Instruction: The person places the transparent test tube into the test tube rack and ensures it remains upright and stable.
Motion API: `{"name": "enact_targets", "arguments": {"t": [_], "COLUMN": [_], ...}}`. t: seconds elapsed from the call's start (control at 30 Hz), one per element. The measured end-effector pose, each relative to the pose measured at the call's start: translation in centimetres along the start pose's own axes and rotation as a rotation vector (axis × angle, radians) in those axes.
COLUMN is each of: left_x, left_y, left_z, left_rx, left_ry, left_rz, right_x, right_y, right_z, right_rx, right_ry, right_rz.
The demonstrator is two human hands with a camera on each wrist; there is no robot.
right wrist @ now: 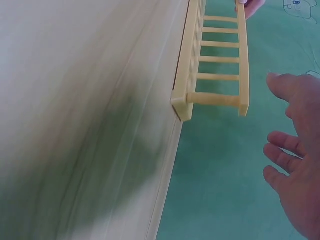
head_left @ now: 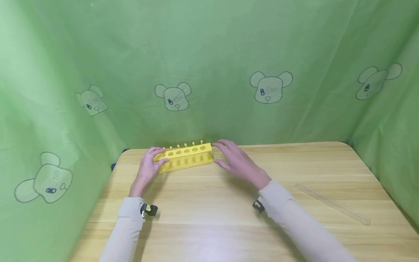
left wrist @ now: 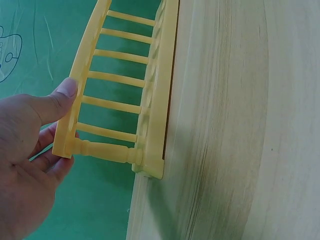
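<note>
A yellow test tube rack point(head_left: 185, 154) stands near the back edge of the table, its row of round holes on top and a line of short pegs behind. My left hand point(head_left: 148, 169) grips its left end. In the left wrist view, the thumb point(left wrist: 66, 89) presses on the upper plate, with the fingers curled around the other side. Beside the right end, my right hand point(head_left: 240, 163) is spread with its fingers apart. The right wrist view shows a gap between that hand point(right wrist: 304, 150) and the rack point(right wrist: 187, 62).
A long clear tube point(head_left: 332, 203) lies slantwise on the right side of the wooden table point(head_left: 209, 207). Green curtains point(head_left: 216, 47) with bear-head prints hang behind the table and on both sides.
</note>
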State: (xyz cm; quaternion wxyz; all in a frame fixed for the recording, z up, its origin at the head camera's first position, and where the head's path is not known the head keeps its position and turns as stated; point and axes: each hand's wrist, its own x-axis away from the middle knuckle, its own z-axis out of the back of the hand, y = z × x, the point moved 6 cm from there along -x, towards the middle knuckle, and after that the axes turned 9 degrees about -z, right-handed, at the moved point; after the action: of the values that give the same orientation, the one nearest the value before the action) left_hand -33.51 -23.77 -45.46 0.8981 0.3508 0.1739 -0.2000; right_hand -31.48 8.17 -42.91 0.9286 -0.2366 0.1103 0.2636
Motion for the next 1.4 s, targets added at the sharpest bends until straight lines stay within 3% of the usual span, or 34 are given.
{"name": "enact_targets", "arguments": {"t": [0.5,0.7,0.93,1.1,1.4], "left_x": [-0.1,-0.2,0.1,0.1,0.1], "left_y": [0.1,-0.2,-0.2,0.1,-0.1], "left_z": [-0.1,-0.4,-0.1,0.2,0.3], "left_rx": [0.001,0.006,0.014,0.014,0.009], "left_ry": [-0.003,-0.009,0.009,0.041,0.047], "left_rz": [0.006,0.025,0.022,-0.006,0.025], "right_x": [-3.8,-4.9,-5.6,-5.8,-6.3], "right_y": [-2.0,-1.9,-2.1,-2.1,-2.2], "right_z": [-1.8,-2.9,-4.0,-4.3,-4.8], "right_rx": [-0.003,0.003,-0.016,-0.029,0.005], "right_ry": [-0.008,-0.019,-0.086,-0.065,-0.067], "right_rz": [0.032,-0.004,-0.057,-0.062,-0.054]}}
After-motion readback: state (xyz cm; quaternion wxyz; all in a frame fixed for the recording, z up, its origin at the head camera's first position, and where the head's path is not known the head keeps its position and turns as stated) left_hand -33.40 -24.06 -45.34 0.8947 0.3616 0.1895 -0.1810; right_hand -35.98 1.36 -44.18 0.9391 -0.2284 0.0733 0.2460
